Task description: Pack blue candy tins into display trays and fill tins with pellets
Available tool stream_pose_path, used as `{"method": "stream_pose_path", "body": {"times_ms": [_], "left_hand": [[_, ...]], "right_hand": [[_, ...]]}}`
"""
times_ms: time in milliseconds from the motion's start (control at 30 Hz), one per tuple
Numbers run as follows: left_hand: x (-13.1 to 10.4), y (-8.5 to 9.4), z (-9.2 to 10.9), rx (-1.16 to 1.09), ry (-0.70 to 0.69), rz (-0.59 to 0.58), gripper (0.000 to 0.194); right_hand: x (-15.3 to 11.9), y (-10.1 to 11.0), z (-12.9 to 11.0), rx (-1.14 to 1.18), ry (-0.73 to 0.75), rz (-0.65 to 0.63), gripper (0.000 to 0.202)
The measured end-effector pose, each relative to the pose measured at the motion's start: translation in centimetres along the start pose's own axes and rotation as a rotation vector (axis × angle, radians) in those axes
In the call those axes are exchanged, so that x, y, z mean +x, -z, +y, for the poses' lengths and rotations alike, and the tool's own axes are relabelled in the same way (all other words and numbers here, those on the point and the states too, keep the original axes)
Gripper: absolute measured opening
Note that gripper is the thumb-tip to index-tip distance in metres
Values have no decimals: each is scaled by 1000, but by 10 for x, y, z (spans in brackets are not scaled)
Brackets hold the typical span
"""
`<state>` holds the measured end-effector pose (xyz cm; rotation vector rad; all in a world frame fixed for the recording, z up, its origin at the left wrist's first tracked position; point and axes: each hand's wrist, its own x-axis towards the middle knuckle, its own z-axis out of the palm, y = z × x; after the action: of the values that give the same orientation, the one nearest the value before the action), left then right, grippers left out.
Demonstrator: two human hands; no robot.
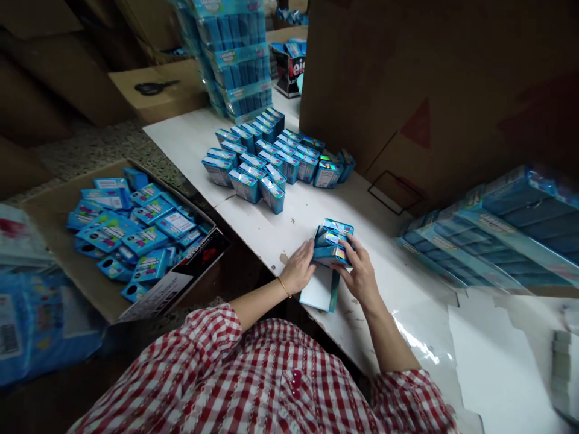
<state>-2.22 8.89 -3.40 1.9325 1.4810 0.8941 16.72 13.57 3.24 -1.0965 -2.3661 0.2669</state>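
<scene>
Between my two hands stands a short row of small blue candy boxes on the white table. My left hand presses against their left side, its fingers close together. My right hand grips the right side, with its thumb at the near box and its fingers over the right edge. Under and in front of the row lies a flat white card tray with a blue edge; its far part is hidden by the boxes.
More upright blue boxes stand in rows farther back on the table. An open carton of loose blue boxes is at left. Wrapped stacks rise at the back and right, near a large brown carton.
</scene>
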Motion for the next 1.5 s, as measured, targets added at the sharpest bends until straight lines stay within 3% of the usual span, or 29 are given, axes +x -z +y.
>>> {"method": "stream_pose_path", "body": {"times_ms": [167,400,533,667,767,867,1000,1100,1200,1267,1400,1500], "left_hand": [[1,-3,-1,1,-19,37,68],[0,-10,-8,-28,8,83,82],[0,-4,-10,-35,-26,99,86],[4,5,-7,17,-6,49,72],[5,9,-2,54,26,57,67],[4,12,0,75,19,66,69],[3,14,0,70,-1,62,70],[3,14,-1,63,-7,75,70],[3,13,-2,51,-15,75,70],[5,12,-3,41,-11,77,70],[7,13,-6,10,-9,95,69],[-2,13,-3,-11,18,124,69]], "right_hand": [[9,8,-21,-281,26,-39,51],[11,-12,-57,-508,-10,-53,50],[15,-6,-54,-472,17,-110,60],[36,10,-28,-315,127,-259,62],[86,19,0,-239,102,-195,60],[166,14,30,-261,52,-97,73],[264,-16,64,-372,-46,-245,94],[292,-41,75,-453,-68,-365,89],[283,-45,72,-456,-68,-347,77],[262,-27,64,-400,-54,-289,76],[191,56,24,-266,1,-48,79],[122,123,-22,-171,43,31,79]]}}
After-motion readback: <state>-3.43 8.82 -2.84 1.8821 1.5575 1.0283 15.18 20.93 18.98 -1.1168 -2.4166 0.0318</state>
